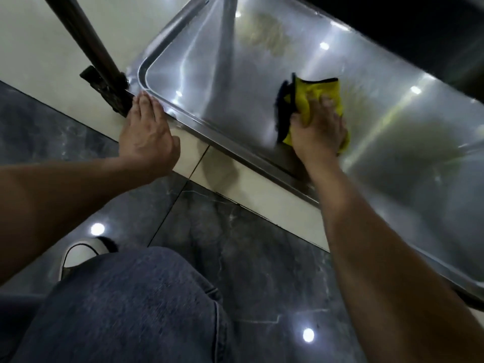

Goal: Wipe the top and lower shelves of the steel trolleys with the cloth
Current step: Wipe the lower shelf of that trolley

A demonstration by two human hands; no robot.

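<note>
Your yellow cloth (318, 100), edged in dark trim, lies bunched on the steel trolley shelf (235, 87), a short way in from the near rim. Your right hand (318, 129) sits on top of it, fingers curled into the folds and gripping the fabric while the palm presses it down against the metal. The cloth's dark underside shows at its left edge, where the picture is smeared by blur.

The shelf is a shallow tray with a raised, rounded lip and a curved corner at the left. Its brushed surface throws back bright spots of ceiling light and a pale, hazy reflection. No brand, label or writing is readable anywhere on the steel or the cloth.

Your left hand (148, 132) rests on the rim near that rounded corner, fingers straight and held together, laid flat over the lip and holding nothing. Just beside its fingertips stands the trolley's dark upright post (86, 38), with a black bracket at its foot.

Below the shelf you see the floor (235, 258): glossy dark marbled tiles meeting a band of cream tiles. Your knee in blue denim jeans (125, 310) fills the lower left, and a white shoe (78, 255) shows beside it.
</note>
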